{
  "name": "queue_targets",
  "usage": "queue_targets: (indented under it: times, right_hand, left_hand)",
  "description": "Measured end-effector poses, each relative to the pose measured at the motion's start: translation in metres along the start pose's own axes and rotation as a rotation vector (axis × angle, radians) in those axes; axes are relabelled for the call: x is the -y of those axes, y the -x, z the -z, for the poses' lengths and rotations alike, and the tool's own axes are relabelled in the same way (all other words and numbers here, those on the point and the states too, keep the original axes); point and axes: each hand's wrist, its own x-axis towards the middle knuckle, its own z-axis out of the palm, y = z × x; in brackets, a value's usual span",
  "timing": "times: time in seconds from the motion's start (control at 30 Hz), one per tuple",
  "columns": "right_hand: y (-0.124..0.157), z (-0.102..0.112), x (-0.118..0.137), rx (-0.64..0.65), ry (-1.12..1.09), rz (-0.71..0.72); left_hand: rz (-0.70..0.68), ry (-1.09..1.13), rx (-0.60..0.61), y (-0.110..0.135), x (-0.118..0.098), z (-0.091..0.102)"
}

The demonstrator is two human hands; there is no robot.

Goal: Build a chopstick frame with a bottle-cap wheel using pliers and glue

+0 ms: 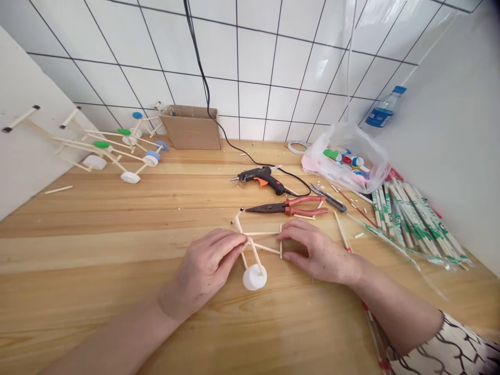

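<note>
A small frame of thin wooden sticks (pixel 261 235) lies on the wooden table (pixel 117 250), with a white bottle cap (pixel 254 276) fixed at its near end. My left hand (pixel 207 268) pinches the sticks at the frame's left joint, fingers closed on them. My right hand (pixel 316 250) grips the short upright stick at the frame's right end between thumb and fingers.
Red-handled pliers (pixel 291 207) and a black glue gun (pixel 261 178) with its cord lie just beyond the frame. Packs of chopsticks (pixel 414 216), a plastic bag of caps (pixel 346 156) and a water bottle (pixel 385 110) are at right. Finished stick models (pixel 117 148) and a cardboard box (pixel 191 127) stand at back left.
</note>
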Motion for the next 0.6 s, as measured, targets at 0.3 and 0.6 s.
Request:
queue_targets:
  times: [0.3,0.6]
  right_hand:
    - [-0.0006,0.0,0.0023,-0.033,0.006,-0.035]
    - [0.0013,-0.0013,-0.0047,-0.056,0.001,-0.093]
  left_hand:
    - [0.003,0.011,-0.007,-0.0006,-0.0009,0.0004]
    - [-0.002,0.01,-0.007,-0.0004,-0.0004,0.0002]
